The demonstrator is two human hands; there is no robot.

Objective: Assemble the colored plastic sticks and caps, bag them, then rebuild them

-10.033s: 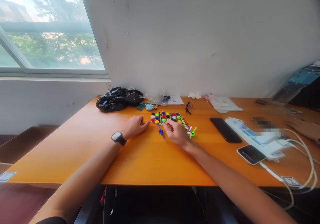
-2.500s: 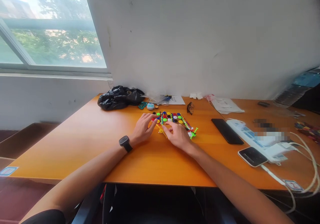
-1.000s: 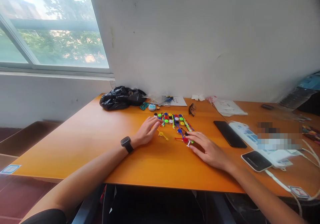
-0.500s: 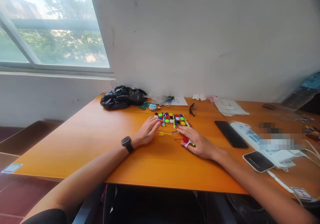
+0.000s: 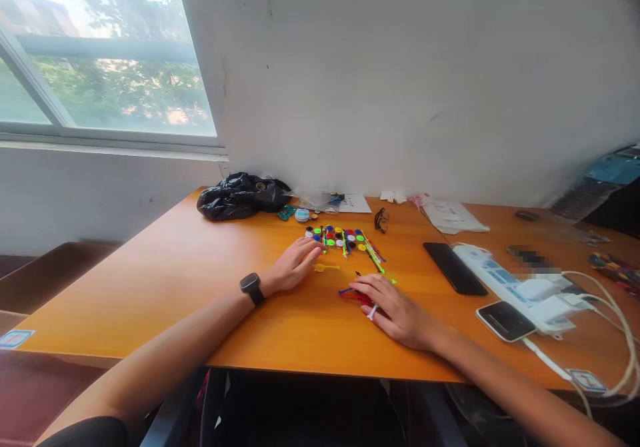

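Rows of small coloured plastic discs (image 5: 331, 242), with thin coloured sticks (image 5: 375, 258) among and beside them, lie on the wooden table. My left hand (image 5: 294, 265) rests at their near left edge, fingers stretched out, with nothing visible in it. Just right of it lies a yellow piece (image 5: 320, 268) with a round head and a thin stem. Lower down, my right hand (image 5: 395, 308) is spread palm down over a few loose pieces. A white piece (image 5: 373, 311), a blue stick (image 5: 345, 291) and something red poke out from under its fingers; the rest is hidden.
A black plastic bag (image 5: 240, 197) sits at the back left, with a small round tin (image 5: 302, 215) nearby. Folded glasses (image 5: 381, 220) lie behind the sticks. To the right are a black phone (image 5: 454, 268), a white power strip (image 5: 493, 284), another phone (image 5: 506, 320) and cables.
My right hand has slid toward me, dragging the loose pieces under it away from the rows. My left hand has stayed nearly still. The view has shifted slightly.
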